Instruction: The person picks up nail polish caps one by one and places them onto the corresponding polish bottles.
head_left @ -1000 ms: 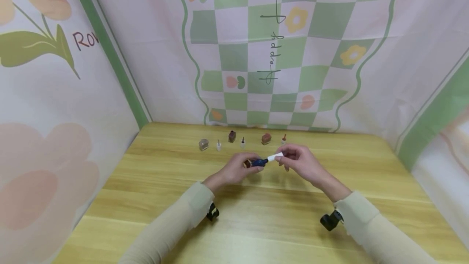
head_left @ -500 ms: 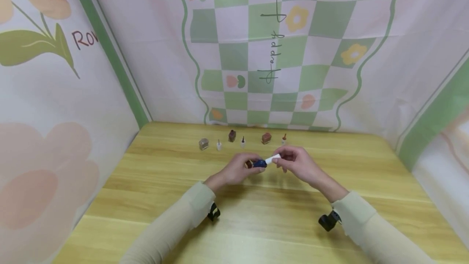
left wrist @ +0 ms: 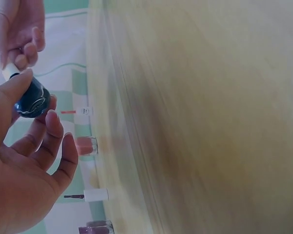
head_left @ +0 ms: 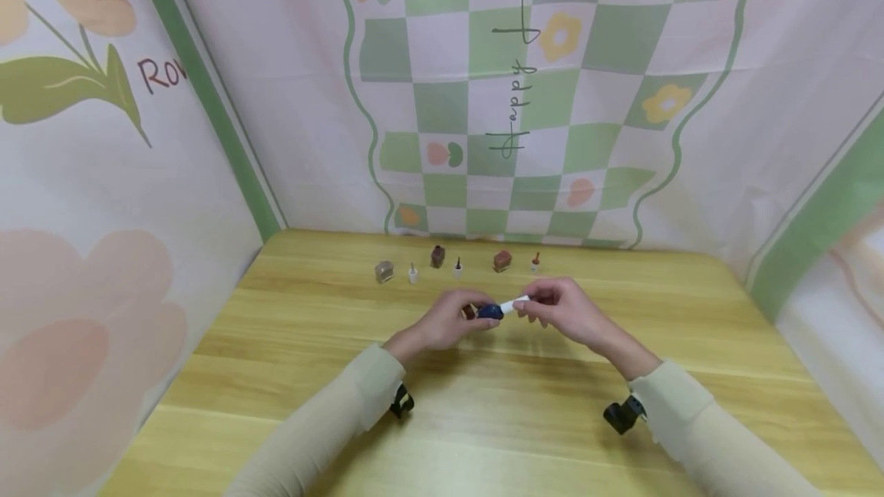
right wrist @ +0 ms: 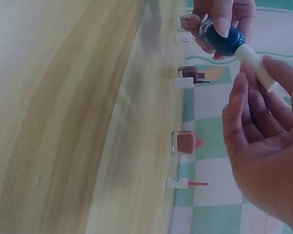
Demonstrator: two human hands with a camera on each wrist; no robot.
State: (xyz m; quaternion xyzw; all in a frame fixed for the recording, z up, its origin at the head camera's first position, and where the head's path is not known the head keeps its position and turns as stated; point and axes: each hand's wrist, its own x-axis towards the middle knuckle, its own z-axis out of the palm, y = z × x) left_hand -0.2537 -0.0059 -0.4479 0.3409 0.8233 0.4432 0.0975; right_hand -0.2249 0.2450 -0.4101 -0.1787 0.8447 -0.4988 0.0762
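My left hand [head_left: 442, 320] holds a dark blue nail polish bottle [head_left: 490, 312] between thumb and fingers, tipped on its side above the table. With thumb and fingertips, my right hand [head_left: 569, 317] pinches the white nail polish cap [head_left: 512, 304]. In the right wrist view the cap [right wrist: 256, 67] meets the neck end of the blue bottle [right wrist: 222, 40], and no brush shows between them. The left wrist view shows the bottle's rounded base [left wrist: 34, 105], with the other left fingers spread loosely below it.
Along the back of the wooden table [head_left: 483, 420] stand a greyish bottle [head_left: 384, 271], a purple bottle [head_left: 438, 257] and a red bottle [head_left: 502, 261]. White caps [head_left: 413, 275] stand beside them with brushes pointing up. A patterned cloth [head_left: 442, 110] hangs behind.
The white cap has come in against the blue bottle; a second ago the dark neck showed between them. My right hand has shifted slightly left and down, uncovering the red brush's cap.
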